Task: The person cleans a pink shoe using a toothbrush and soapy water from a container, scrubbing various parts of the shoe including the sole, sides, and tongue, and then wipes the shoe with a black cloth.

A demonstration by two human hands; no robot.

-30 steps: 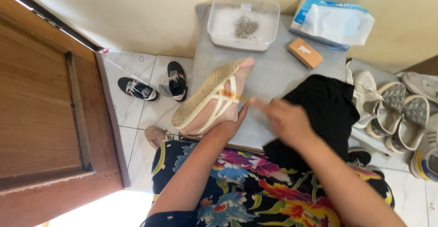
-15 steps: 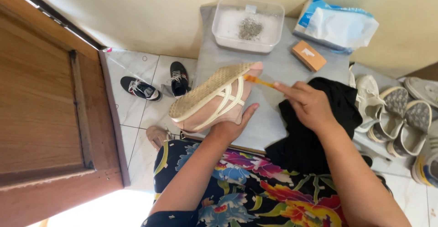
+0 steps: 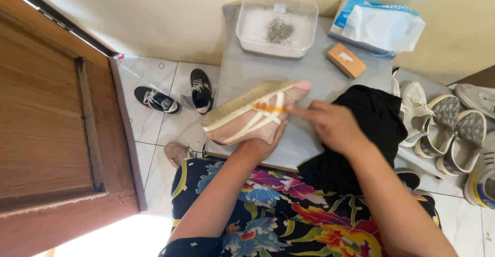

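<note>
My left hand (image 3: 263,142) grips a pink shoe with a woven straw sole (image 3: 247,111) from below, tilting it on its side over the grey table (image 3: 242,71). My right hand (image 3: 332,125) holds a thin orange brush (image 3: 268,107) against the shoe's cream straps. A black cloth (image 3: 371,117) lies on the table under my right wrist.
At the table's back stand a clear plastic tub of white powder (image 3: 277,26), a white-and-blue wipes pack (image 3: 379,26) and a small tan block (image 3: 346,60). Black sneakers (image 3: 178,94) lie on the tiled floor at left, pale shoes (image 3: 443,128) at right. A wooden door (image 3: 46,128) stands far left.
My right hand has brought the orange brush leftwards onto the shoe's straps. My left hand has turned the shoe a little, sole up.
</note>
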